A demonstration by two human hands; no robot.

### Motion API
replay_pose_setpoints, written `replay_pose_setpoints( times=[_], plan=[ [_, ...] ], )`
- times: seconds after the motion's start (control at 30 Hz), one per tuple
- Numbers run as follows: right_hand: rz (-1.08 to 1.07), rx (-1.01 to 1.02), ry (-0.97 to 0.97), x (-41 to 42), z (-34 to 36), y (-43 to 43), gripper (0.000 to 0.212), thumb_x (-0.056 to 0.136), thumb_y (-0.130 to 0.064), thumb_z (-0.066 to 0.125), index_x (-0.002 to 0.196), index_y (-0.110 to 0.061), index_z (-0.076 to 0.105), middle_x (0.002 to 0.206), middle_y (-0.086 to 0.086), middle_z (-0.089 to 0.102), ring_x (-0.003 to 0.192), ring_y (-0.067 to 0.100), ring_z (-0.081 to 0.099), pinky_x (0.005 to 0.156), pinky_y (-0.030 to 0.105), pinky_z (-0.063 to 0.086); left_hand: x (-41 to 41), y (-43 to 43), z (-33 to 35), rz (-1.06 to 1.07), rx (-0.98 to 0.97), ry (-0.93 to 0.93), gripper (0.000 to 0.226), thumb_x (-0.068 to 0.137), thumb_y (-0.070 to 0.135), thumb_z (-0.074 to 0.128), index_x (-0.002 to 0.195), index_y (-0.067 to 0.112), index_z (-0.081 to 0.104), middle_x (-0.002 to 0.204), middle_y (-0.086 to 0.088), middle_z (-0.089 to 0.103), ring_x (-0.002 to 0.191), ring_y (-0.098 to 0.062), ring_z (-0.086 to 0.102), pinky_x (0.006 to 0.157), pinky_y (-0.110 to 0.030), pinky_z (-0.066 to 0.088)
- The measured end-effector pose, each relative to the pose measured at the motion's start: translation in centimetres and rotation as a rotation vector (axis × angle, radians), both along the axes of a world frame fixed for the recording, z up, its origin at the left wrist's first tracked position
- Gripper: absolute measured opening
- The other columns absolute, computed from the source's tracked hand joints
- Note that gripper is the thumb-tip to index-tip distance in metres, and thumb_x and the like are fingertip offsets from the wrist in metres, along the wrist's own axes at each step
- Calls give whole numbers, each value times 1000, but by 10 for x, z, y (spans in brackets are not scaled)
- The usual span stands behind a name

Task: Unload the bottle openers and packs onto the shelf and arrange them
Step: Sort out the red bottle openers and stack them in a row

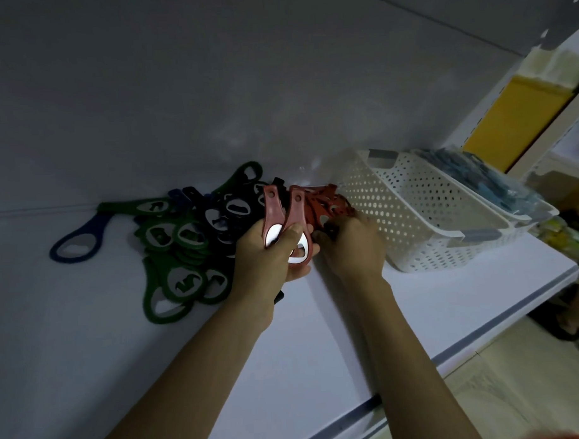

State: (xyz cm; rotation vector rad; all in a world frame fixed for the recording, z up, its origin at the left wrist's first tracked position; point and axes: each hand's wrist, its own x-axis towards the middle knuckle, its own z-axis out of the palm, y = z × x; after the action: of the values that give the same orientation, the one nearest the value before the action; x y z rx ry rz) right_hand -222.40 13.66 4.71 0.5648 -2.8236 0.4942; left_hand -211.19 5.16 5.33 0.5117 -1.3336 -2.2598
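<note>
Two red bottle openers (272, 213) stand gripped side by side in the left hand (266, 256), seemingly gathered by colour, while the right hand (351, 246) reaches curled into the red heap (327, 203) on the shelf (122, 356) beside the white basket (413, 221), whether gripping one I cannot tell.

No legible text, brand, number or sign is found on the bottle openers (185, 282), the white basket (412, 211) or the shelf (426, 313).
</note>
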Motion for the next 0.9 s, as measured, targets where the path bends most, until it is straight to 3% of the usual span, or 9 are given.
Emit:
replay_pose_setpoints(
  times=[0.13,0.27,0.33,0.43,0.53,0.6,0.67,0.77,0.9],
  plan=[
    [47,-47,145,5,-10,6,25,93,-27,50,88,-12,70,97,8,62,91,30,55,74,34,39,0,0,3,-9,105,7,14,93,6,54,95,15,65,90,-6,73,76,-18,72,56,-22,55],
    [103,-531,117,11,-9,12,38,97,-27,48,66,-11,63,59,2,58,56,20,53,52,32,37,-2,2,1,16,117,-1,17,96,7,50,103,17,61,108,-11,66,96,-27,67,60,-23,57],
    [176,-717,120,17,-6,10,36,96,-26,51,72,-7,69,60,3,64,56,20,57,52,34,44,-1,2,1,11,100,-2,19,97,11,50,113,16,59,111,-10,66,94,-26,68,61,-24,58],
    [329,-809,252,30,0,4,22,93,-19,57,87,-9,76,75,-3,71,66,9,63,58,30,48,-1,2,2,-31,124,2,23,99,11,45,119,12,57,111,-12,67,94,-24,69,63,-25,58],
    [498,-773,343,35,0,1,18,90,-17,60,89,-9,76,86,-2,74,78,10,68,68,36,53,-1,2,5,-55,183,24,25,100,18,42,119,13,58,109,-9,69,94,-19,69,66,-26,58],
    [626,-711,296,37,-2,-2,22,90,-21,58,89,-9,77,91,-1,75,86,9,69,76,36,53,0,0,6,-85,226,25,31,99,32,44,118,13,60,108,-8,70,96,-18,69,68,-28,58],
    [686,-735,166,39,-4,-6,30,92,-27,53,86,-8,77,88,-3,74,84,7,69,75,30,53,0,0,6,-92,209,5,31,98,31,47,117,12,60,109,-9,69,96,-19,69,69,-29,58],
    [490,-810,97,36,-4,-6,34,94,-29,49,80,-8,73,76,1,71,73,15,65,66,36,52,-1,1,3,-29,153,-43,21,98,18,47,115,15,59,102,-8,71,80,-14,72,59,-24,56],
    [233,-298,138,16,-10,1,26,91,-18,51,112,-15,66,109,-1,68,106,21,55,90,39,43,-1,2,4,15,190,-43,14,97,11,47,106,14,58,92,-4,70,69,-14,72,50,-21,53]
  ],
)
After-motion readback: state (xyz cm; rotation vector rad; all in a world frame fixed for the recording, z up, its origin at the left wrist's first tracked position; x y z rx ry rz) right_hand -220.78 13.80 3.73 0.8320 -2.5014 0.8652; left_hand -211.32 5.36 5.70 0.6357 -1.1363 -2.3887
